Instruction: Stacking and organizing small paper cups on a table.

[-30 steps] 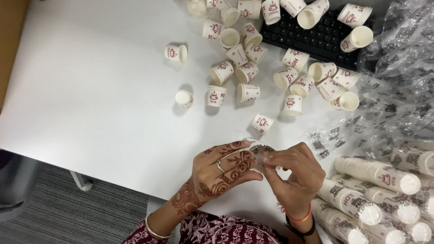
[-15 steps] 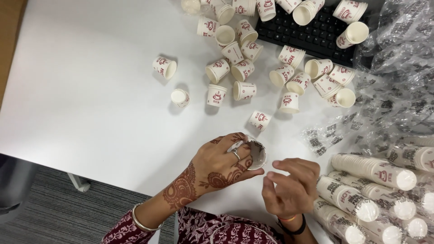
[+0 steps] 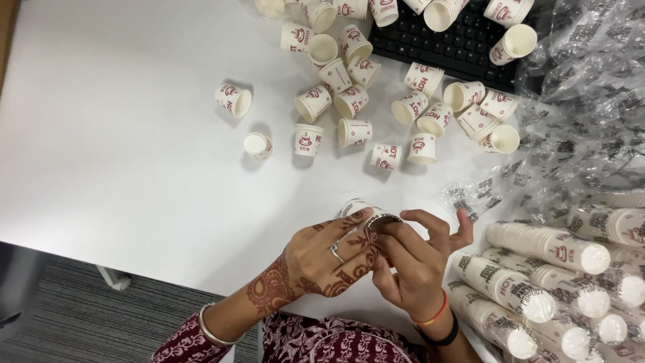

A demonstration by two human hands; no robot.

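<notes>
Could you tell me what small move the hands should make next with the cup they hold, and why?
Probably ease one cup off: both the left hand and right hand pinch the rim of the small paper cup stack, and the loose cups already lie singly on the white table.

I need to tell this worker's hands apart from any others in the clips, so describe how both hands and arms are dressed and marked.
The left hand carries dark reddish henna patterns across its back and wrist, a ring on one finger and a silver bangle. The right hand has an orange band and a black band at the wrist. Sleeves are maroon with a pale floral print.
</notes>
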